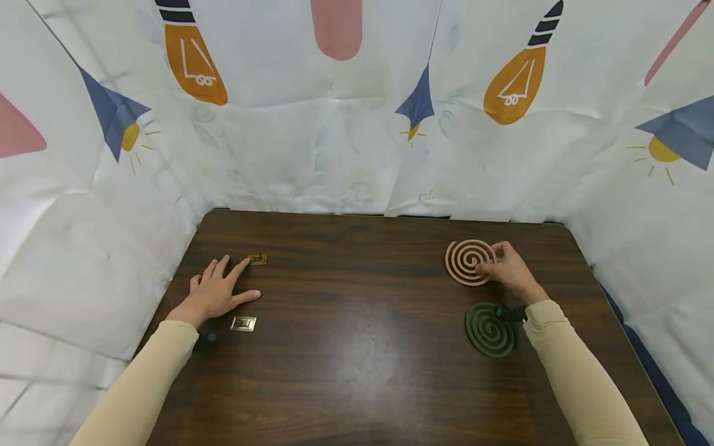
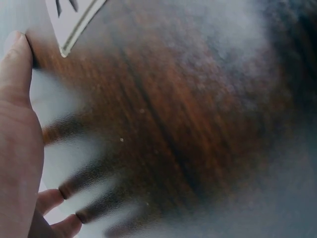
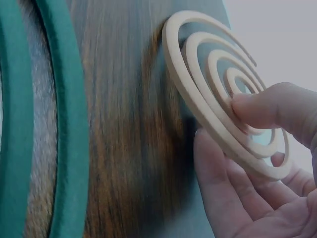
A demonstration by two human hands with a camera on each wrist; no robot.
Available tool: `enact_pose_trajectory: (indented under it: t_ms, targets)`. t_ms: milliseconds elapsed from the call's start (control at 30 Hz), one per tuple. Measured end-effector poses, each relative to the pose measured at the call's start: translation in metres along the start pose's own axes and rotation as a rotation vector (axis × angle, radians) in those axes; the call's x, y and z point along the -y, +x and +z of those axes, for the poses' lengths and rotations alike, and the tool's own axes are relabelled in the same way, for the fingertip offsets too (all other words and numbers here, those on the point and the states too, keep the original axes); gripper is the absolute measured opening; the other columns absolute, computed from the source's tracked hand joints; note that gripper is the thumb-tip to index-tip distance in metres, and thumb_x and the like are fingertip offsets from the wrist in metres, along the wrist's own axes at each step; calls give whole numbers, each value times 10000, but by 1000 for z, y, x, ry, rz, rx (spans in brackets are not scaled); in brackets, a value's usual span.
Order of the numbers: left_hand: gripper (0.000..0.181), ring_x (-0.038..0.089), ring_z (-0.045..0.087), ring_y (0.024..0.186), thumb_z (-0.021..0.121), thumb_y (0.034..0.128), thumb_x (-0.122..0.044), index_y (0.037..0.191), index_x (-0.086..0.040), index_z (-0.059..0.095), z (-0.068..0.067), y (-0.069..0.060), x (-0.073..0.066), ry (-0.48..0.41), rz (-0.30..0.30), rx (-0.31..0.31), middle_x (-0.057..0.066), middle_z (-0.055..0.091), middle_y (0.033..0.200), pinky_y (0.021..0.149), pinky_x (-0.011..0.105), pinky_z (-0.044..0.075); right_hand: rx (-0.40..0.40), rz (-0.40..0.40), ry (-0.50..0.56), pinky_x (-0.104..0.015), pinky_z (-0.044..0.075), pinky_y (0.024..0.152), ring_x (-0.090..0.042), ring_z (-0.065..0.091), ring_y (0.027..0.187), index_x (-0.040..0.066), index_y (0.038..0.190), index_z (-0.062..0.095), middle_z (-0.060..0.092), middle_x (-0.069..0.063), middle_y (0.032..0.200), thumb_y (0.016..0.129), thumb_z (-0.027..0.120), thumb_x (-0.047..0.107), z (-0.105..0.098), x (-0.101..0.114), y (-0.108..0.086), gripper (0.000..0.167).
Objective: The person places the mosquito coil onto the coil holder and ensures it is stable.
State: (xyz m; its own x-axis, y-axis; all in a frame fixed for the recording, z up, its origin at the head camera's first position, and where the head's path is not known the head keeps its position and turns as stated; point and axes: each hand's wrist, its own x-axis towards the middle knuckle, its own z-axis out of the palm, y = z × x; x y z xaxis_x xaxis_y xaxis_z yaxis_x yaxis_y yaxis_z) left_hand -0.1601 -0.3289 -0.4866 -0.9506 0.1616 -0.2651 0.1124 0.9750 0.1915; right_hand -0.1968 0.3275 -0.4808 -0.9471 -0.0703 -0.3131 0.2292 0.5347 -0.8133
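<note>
My right hand [image 1: 507, 269] pinches a tan mosquito coil [image 1: 465, 280] by its right side. In the right wrist view the thumb lies on the face of that coil [image 3: 184, 74], other fingers are beneath, and the coil is tilted up off the table. A green mosquito coil [image 1: 485, 341] lies flat just nearer, partly under the right wrist. My left hand [image 1: 209, 296] is spread low over the table, its index fingertip at a small gold metal piece [image 1: 259, 259]. Whether it touches that piece I cannot tell. A small silver metal plate [image 1: 243, 323] lies below the left thumb.
The dark wooden table [image 1: 357, 347] has rounded far corners. Printed white cloth [image 1: 334, 155] hangs behind it and along both sides. A dark band [image 3: 69, 124] of shine and green coil edge fills the left of the right wrist view.
</note>
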Motion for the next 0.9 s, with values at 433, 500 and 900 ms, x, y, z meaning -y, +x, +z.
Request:
enact_pose_trajectory:
  t_ms: [433,500,900]
  targets:
    - [989,646,138,1504,506,938,-780,1665,-188,192,2,1,1,-1,-1,-1,385,121,1667,1072,825,227,39,-17,149,-248,604,810,-31,729,843,-77,1568,196,722,37,1004,1025,663,217,2,10,3,774]
    - [989,645,134,1505,508,938,-778,1665,-188,191,2,1,1,-6,-1,0,386,119,1667,1070,826,225,46,-19,165,-251,606,816,-25,729,848,-80,1580,190,728,52,1009,1025,665,225,3,12,3,792]
    - [987,643,144,1504,501,934,-788,1663,-199,191,2,0,2,5,-2,-4,382,123,1666,1060,811,240,10,-34,197,-270,595,823,-43,721,860,-59,1440,442,729,146,920,1027,670,283,9,16,3,582]
